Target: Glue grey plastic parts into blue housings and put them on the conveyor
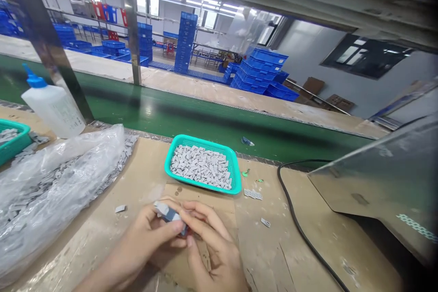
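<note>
Grey plastic piece (166, 212): pinched between fingers of left hand (145, 237) and right hand (212, 248)
Teal tray (201, 142): just above, heaped with grey pieces

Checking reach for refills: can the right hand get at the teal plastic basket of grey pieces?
Probably yes: only flat brown cardboard lies between the right hand and the teal basket, though that hand holds a small grey-and-blue part with the left hand.

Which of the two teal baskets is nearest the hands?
The centre basket, heaped with gray pieces; the other basket sits at far left, past the plastic bag.
</note>
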Tool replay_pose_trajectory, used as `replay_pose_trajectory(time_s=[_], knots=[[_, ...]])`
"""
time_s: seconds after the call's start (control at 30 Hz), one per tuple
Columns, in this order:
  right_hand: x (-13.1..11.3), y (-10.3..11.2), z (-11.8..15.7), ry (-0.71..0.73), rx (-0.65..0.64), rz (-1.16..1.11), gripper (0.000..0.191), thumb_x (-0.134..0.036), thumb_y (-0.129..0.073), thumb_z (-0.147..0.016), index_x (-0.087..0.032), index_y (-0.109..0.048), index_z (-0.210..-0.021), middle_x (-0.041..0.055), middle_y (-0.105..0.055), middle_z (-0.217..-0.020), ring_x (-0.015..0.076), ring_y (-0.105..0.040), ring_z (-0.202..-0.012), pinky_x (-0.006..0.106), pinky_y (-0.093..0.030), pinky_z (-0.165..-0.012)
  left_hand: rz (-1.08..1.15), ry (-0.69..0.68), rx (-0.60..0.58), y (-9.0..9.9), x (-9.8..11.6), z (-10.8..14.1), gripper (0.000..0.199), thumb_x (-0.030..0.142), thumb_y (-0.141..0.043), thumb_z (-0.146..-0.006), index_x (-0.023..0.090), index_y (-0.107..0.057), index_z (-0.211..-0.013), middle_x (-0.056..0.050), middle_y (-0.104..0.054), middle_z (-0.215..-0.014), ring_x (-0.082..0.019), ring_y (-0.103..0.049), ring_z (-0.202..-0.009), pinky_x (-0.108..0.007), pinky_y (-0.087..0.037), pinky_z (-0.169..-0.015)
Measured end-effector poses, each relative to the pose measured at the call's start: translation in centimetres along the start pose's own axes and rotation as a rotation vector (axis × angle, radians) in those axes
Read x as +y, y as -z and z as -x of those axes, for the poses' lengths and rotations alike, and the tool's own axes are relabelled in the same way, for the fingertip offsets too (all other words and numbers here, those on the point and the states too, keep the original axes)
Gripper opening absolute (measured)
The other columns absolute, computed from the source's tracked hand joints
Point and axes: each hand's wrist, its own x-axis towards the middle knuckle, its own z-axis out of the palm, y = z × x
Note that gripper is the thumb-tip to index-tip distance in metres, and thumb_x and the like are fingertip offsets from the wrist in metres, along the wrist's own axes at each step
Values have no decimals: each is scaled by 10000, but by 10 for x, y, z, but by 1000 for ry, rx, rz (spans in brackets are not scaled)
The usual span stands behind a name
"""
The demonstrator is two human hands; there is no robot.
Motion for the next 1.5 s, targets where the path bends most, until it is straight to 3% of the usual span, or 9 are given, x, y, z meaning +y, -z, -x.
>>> replay_pose_trajectory(time_s=[0.07, 0.17, 0.27, 0.47, 0.63, 0.77, 0.93, 1.27, 1.5], knots=[[7, 19, -19, 2, -54, 121, 420, -91, -432, -765, -242, -526, -1145, 71, -550, -1080, 172, -567, -904, 277, -504, -735, 46, 111, 35, 6, 9, -2, 232, 317, -641, -666, 203, -596, -864, -15, -544, -828, -126, -509, -724, -251, -438, -670], [35, 50, -57, -82, -122, 472, 410, -94, -337, -834, -167, -415, -1229, 76, -581, -1003, 143, -559, -876, 268, -490, -751, -118, 27, 151, 22, 27, -9, 319, 289, -658, -661, 229, -551, -955, -4, -571, -845, -122, -499, -770, -225, -404, -684], [69, 64, -92, -123, -237, 595, 297, -27, -418, -785, -129, -584, -1009, 79, -606, -950, 164, -562, -868, 310, -459, -791, -242, -68, 223, 41, 47, -33, 346, 291, -626, -697, 218, -506, -1014, -44, -605, -958, -137, -508, -834, -225, -387, -674], [105, 46, -116, -208, -411, 750, 252, -274, -495, -844, -138, -521, -1056, 77, -542, -1074, 176, -556, -905, 369, -466, -766, -597, -214, 349, 78, 66, -127, 369, 263, -354, -848, 84, -439, -1159, -137, -609, -980, -139, -556, -751, -284, -440, -687], [111, 43, -116, -312, -409, 743, 264, -271, -494, -845, -151, -507, -1079, 71, -536, -1084, 179, -555, -910, 366, -471, -758, -971, -188, 488, 100, 65, -195, 297, 308, -426, -839, 123, -502, -1059, -76, -566, -1004, -177, -552, -867, -373, -447, -761], [107, 48, -117, -384, -375, 663, 265, -268, -508, -837, -153, -511, -1076, 72, -537, -1079, 181, -555, -915, 353, -471, -755, -1269, -144, 407, 103, 66, -221, 289, 279, -488, -811, 141, -507, -1064, -78, -535, -1075, -197, -529, -947, -405, -441, -795], [100, 63, -105, -377, -251, 404, 162, -238, -521, -824, -129, -564, -936, 49, -593, -956, 151, -581, -820, 338, -484, -719, -1449, -94, 378, 77, 74, -247, 311, 270, -487, -812, 142, -489, -1095, -92, -508, -1124, -211, -516, -974, -422, -441, -801], [83, 94, -52, -472, 58, -204, 102, -235, -512, -730, -166, -443, -700, -20, -574, -491, 133, -599, -467, 250, -491, -478, -1286, -389, -139, -68, 52, -294, 356, 343, -456, -816, 107, -515, -1076, -48, -506, -1106, -212, -534, -949, -354, -442, -820], [60, 97, -4, -501, 192, -542, 187, -232, -615, -681, -170, -440, -655, 33, -595, -806, 114, -610, -573, 260, -500, -540, -1091, -250, -136, -78, 58, -295, 261, 276, -482, -816, 156, -521, -1045, -69, -546, -1058, -177, -547, -907, -366, -467, -757]])
